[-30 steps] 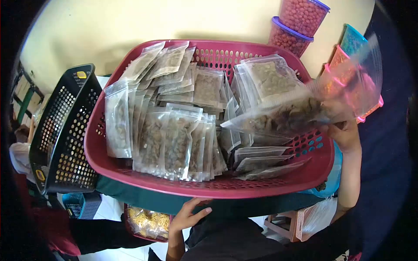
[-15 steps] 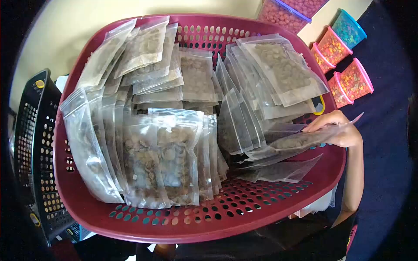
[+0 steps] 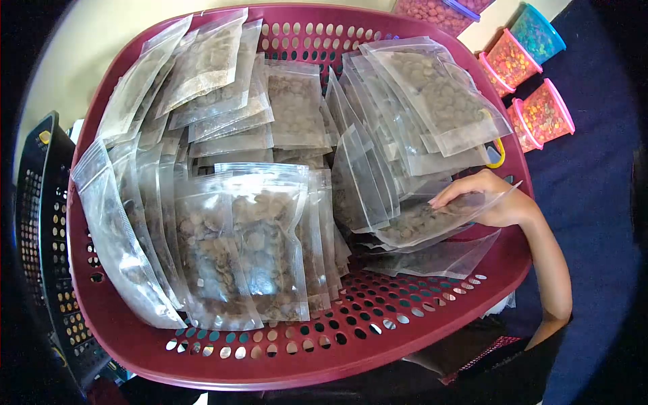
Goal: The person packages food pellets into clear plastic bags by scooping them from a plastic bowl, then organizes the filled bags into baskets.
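Observation:
My right hand [image 3: 496, 196] reaches over the right rim of a maroon plastic basket [image 3: 418, 337]. Its fingers are closed on a clear zip-lock bag [image 3: 422, 223] of brownish pieces; the thumb is hidden. Another clear bag [image 3: 439, 260] lies tilted just below the held one. Upright bags [image 3: 445, 94] lean in a row above the hand, beside a small yellow-rimmed opening [image 3: 498, 154]. Bags with similar contents [image 3: 250, 250] stand packed along the basket's left half. I do not see my left hand.
A black perforated basket [image 3: 50, 236] stands to the left. Pink-lidded tubs of colourful pieces [image 3: 543, 111], a teal tub [image 3: 536, 37] and a purple-lidded container of pink pieces [image 3: 432, 13] sit at the upper right, some on dark cloth [image 3: 601, 202].
The basket has shifted slightly up and left in view and looks tilted more. My right hand has moved a little left along the bag, which lies lower against the upright bags.

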`<action>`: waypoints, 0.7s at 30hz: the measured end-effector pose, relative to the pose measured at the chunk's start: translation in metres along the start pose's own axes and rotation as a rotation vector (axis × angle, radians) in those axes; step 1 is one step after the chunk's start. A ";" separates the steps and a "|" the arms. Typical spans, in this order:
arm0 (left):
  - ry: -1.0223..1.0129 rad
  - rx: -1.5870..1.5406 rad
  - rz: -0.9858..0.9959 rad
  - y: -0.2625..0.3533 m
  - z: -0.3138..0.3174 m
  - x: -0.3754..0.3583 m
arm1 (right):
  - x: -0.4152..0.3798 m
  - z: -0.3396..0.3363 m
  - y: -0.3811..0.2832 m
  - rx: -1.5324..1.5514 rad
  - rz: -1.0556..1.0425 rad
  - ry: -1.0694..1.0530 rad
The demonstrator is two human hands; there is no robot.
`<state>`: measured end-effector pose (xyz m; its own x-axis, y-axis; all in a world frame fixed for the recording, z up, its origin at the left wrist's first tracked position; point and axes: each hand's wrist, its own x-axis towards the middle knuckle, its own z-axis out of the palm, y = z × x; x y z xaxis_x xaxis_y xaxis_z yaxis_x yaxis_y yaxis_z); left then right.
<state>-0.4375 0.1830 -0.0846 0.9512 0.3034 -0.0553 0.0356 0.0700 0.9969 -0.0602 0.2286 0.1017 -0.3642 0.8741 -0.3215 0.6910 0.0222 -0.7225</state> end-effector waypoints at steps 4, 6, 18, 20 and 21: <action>-0.025 0.027 0.014 0.019 0.002 -0.004 | -0.002 -0.004 -0.004 -0.034 -0.047 -0.026; -0.028 0.047 0.015 0.031 0.005 -0.007 | -0.012 -0.014 -0.011 -0.002 -0.068 0.024; -0.105 0.410 0.226 0.210 0.006 0.009 | -0.059 -0.019 -0.030 0.764 -0.643 0.872; 0.084 0.629 0.286 0.228 0.007 0.030 | -0.052 -0.016 -0.048 0.554 -0.567 0.932; 0.125 0.711 0.226 0.232 0.008 0.039 | -0.050 -0.012 -0.057 0.484 -0.536 0.878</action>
<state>-0.3894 0.2039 0.1446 0.9185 0.3463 0.1909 0.0733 -0.6235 0.7783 -0.0733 0.1894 0.1665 0.1549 0.8506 0.5025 0.1943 0.4725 -0.8597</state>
